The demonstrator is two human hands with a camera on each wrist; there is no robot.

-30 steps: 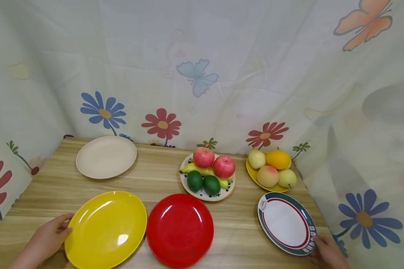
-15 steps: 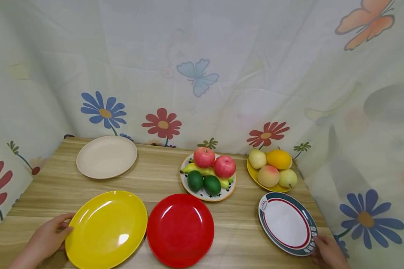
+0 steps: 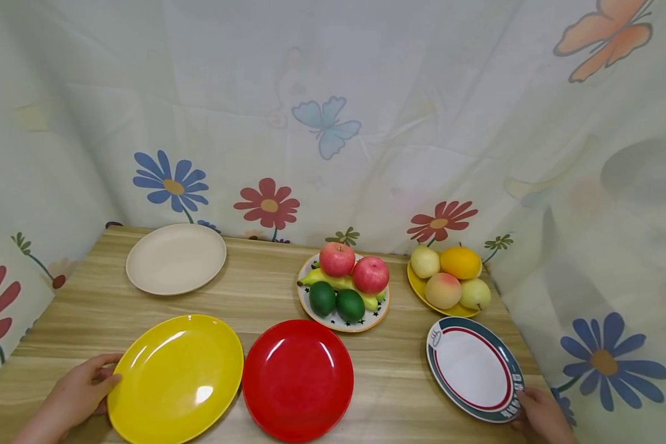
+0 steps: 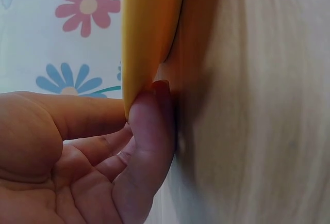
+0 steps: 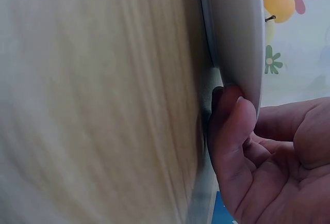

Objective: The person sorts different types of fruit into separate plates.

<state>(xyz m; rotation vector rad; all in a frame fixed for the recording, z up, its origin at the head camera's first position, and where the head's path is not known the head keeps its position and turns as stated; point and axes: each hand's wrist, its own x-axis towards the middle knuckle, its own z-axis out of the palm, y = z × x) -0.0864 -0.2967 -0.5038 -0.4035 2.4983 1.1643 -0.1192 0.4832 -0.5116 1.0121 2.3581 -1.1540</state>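
My left hand [image 3: 80, 391] pinches the left rim of a yellow oval plate [image 3: 177, 376], thumb on top and fingers under the edge. In the left wrist view, those fingers [image 4: 147, 131] sit between the plate's underside and the wooden table. At the far right, my right hand [image 3: 541, 416] grips the near right rim of a white plate [image 3: 472, 367] with a green border and a red ring. The right wrist view has its curled fingers [image 5: 234, 131] beneath that rim. Between the two held plates lies a red round plate [image 3: 298, 380], close beside the yellow one.
A beige plate [image 3: 176, 259] sits at the back left. Behind the red plate, a star-patterned plate [image 3: 372, 319] bears apples, bananas and two dark green fruits. A small yellow plate [image 3: 416, 287] at the back right holds several fruits. Floral curtains [image 3: 333, 74] enclose the wooden table [image 3: 261, 271].
Both hands keep their hold on the plates. The whole view shifts by a tiny amount; nothing on the table has visibly moved.
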